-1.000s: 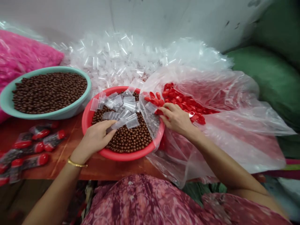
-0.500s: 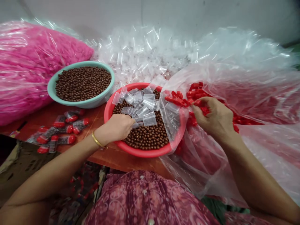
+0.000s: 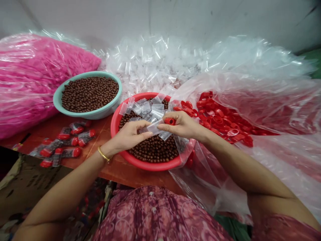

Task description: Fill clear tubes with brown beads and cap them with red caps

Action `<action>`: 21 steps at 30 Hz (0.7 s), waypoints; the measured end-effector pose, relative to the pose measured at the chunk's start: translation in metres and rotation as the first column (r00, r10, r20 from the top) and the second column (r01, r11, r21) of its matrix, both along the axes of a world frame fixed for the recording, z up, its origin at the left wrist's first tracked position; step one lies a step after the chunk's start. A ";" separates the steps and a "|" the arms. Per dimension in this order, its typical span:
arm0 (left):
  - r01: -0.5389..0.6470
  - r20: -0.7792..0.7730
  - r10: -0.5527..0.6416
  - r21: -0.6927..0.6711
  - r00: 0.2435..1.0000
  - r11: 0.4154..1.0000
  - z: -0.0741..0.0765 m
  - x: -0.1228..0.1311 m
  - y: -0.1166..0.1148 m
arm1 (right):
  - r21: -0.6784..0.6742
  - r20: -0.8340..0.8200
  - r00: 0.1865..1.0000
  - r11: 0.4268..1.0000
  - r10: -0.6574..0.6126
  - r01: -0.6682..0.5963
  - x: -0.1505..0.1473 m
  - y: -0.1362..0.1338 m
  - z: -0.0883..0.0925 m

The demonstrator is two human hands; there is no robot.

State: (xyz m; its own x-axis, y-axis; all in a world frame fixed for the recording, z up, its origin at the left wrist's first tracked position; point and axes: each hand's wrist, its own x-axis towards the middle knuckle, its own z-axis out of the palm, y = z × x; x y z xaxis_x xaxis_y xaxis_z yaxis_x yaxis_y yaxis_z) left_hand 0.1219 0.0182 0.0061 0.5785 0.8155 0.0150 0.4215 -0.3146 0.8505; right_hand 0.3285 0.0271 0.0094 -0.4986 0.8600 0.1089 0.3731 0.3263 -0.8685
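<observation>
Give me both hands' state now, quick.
Left hand: closed, pinching a clear plastic tube.
Right hand: closed, holding a red cap.

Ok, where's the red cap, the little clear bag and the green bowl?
red cap (image 3: 170,121), head view, its side
little clear bag (image 3: 153,128), head view, its middle
green bowl (image 3: 57,98), head view, its left rim

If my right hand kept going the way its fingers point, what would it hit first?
Probably the small clear tube pinched by the left hand; the right hand, holding a red cap, points straight at it.
</observation>
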 end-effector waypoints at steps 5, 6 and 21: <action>0.030 -0.256 -0.023 0.022 0.966 0.999 0.015 -0.028 0.000 | -0.029 0.026 0.994 0.993 -0.111 0.111 0.006 0.033 0.003; 0.063 -0.332 -0.051 0.026 0.942 0.998 0.017 -0.032 0.000 | 0.005 0.039 0.980 0.980 -0.197 0.197 0.007 0.042 0.004; 0.492 -0.804 -0.188 0.145 0.565 0.859 -0.018 0.038 0.000 | -0.262 -0.079 0.901 0.881 -0.426 0.393 0.024 -0.009 0.015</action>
State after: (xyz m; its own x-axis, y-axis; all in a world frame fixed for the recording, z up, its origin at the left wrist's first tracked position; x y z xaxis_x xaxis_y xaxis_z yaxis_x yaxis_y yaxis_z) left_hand 0.1595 0.0180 -0.0123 0.7375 0.5845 -0.3384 0.6472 -0.7548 0.1068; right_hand 0.3521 0.0181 0.0246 -0.0914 0.9925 -0.0816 0.3072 -0.0498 -0.9504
